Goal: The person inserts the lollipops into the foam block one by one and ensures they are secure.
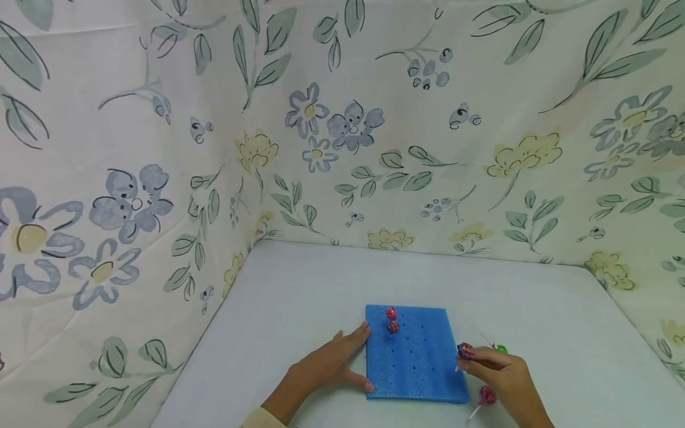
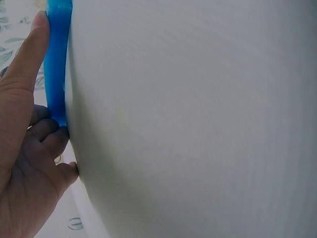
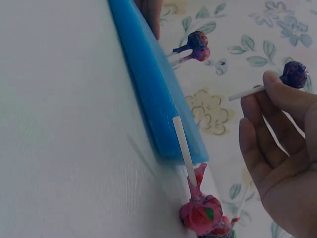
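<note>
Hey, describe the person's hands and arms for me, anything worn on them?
Both hands are bare: no gloves, rings or watch show. The left hand has a pale cream sleeve cuff at its forearm. The right hand shows no sleeve up to the picture's edge.

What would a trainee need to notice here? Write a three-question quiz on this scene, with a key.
1. True or false: two lollipops already stand in the blue foam board.
2. The right hand pinches: A) a lollipop, B) a pencil, C) nothing.
3. What does the left hand touch?

Key:
1. True; the two standing lollipops are at the board's far left corner.
2. A; the held lollipop has a dark wrapper.
3. The board's left edge, on the table. A loose red lollipop lies beside the board.
</note>
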Available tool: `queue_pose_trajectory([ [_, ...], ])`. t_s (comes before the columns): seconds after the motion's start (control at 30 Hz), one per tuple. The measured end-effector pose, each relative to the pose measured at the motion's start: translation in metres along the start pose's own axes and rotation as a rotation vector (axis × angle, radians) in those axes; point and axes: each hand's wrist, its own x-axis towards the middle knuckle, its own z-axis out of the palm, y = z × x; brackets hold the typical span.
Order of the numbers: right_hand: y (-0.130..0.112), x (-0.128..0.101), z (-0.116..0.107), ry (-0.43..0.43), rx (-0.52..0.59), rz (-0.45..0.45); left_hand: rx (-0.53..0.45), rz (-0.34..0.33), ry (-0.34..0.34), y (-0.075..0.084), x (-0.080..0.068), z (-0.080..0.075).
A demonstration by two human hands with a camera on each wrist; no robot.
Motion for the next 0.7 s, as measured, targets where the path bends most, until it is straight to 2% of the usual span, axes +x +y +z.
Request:
queue_pose_trajectory([
  [0.1, -0.003, 0.003, 0.005, -0.01, -0.004, -0.021, 0.004, 0.012, 0.001, -0.001, 0.001, 0.001],
  [0.3, -0.007, 0.008, 0.012, -0.056, 0.061, -0.015, 0.016, 0.03, 0.005, -0.003, 0.002, 0.002],
  [0.47, -0.007, 0.013, 0.021, -0.062, 0.096, -0.015, 0.011, 0.037, 0.006, -0.003, 0.002, 0.002],
  [0.7, -0.01, 0.021, 0.035, -0.07, 0.073, 0.008, 0.008, 0.04, 0.003, -0.004, 0.002, 0.003],
])
